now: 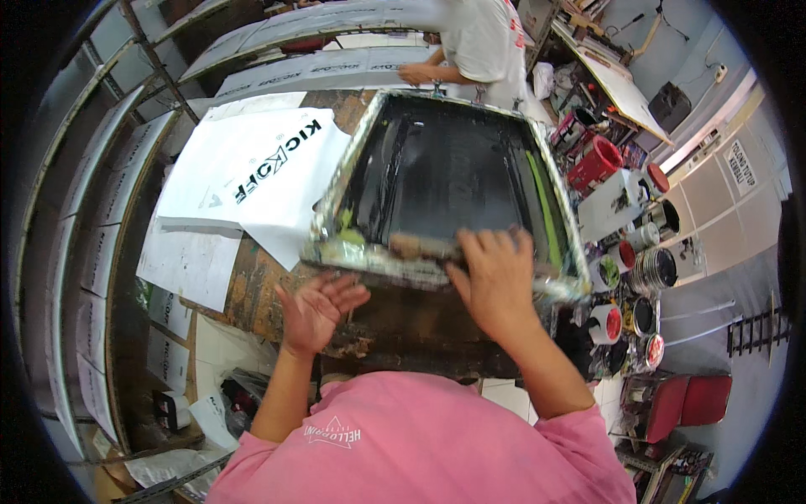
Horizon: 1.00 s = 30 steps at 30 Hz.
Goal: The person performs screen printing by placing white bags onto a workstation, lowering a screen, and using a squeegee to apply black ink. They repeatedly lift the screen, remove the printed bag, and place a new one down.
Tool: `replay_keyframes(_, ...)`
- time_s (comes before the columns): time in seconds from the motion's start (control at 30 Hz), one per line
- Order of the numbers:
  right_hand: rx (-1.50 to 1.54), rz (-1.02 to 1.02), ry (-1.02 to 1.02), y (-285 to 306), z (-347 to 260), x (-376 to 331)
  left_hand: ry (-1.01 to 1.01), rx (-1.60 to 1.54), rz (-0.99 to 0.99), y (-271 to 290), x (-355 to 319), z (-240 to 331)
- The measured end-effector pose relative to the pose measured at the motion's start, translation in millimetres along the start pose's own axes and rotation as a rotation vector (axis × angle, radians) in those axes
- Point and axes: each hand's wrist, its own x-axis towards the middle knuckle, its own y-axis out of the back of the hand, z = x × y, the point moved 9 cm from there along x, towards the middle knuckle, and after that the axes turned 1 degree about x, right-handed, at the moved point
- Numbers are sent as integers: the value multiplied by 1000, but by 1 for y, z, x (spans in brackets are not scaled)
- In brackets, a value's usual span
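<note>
In front of me a screen printing frame [554, 160] lies tilted over the wooden table, its mesh dark with black ink and a green strip along the right side. My right hand [499, 273] grips a wooden-handled squeegee [411, 246] at the frame's near edge; the fingers curl over the handle, and the blade is hidden. Just outside the frame's near left corner is my left hand [321, 309], palm up and fingers spread, holding nothing. White printed sheets [210, 168] with black lettering are stacked left of the frame.
Metal racks [126, 210] with printed sheets stand at the left and back. Ink cans and tubs [604, 323] crowd the right side, near a red chair [701, 399]. Across the table stands another person in a white shirt [487, 42], one hand by the far sheets.
</note>
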Motion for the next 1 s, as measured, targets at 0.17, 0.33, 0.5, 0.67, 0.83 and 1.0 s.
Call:
replay_keyframes(0.17,-150,299,44,76,-1,68,-161,37,-149,-82,54,55)
replay_keyframes(0.33,-148,456,78,113,11,110,-48,2104,208,-15,66,-16)
replay_keyframes(0.5,-151,472,103,133,21,140,97,2386,155,15,57,-51)
replay_keyframes(0.67,-52,378,78,143,29,169,-95,2140,197,-23,89,-26)
replay_keyframes(0.83,65,363,-153,157,32,194,-540,1792,282,-90,148,33)
replay_keyframes(1.0,-45,350,39,149,38,192,-394,1475,603,-10,114,55)
